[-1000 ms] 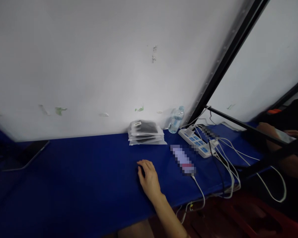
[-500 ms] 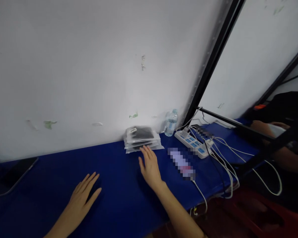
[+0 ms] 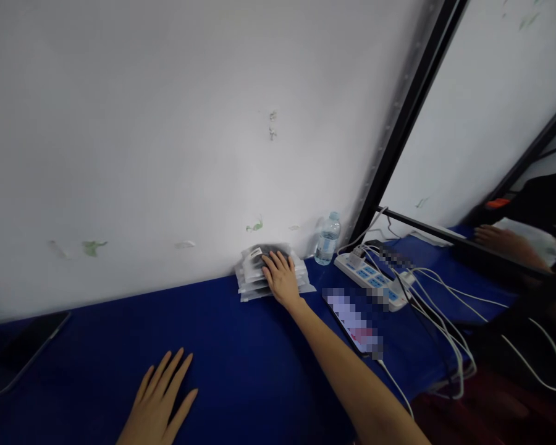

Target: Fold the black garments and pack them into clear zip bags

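Tabletop [image 3: 222,352] runs beneath both hands. The packet stack [image 3: 252,292] lies under the right hand [image 3: 284,287], fingers spread; light, even contact should keep its slick-looking layers aligned. The left hand [image 3: 156,402], also spread, is cut off near the wrist. Fingertip pressure is unclear; the label [image 3: 256,254] is unreadable.

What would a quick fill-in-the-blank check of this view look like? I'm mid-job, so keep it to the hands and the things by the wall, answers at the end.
1. The hand over the stack of packets is the person's ____ one.
2. The other hand is over a tabletop coloured ____.
3. The bottle stands between the stack of packets and the power strip, whose casing is coloured ____.

Missing words: right; blue; white.
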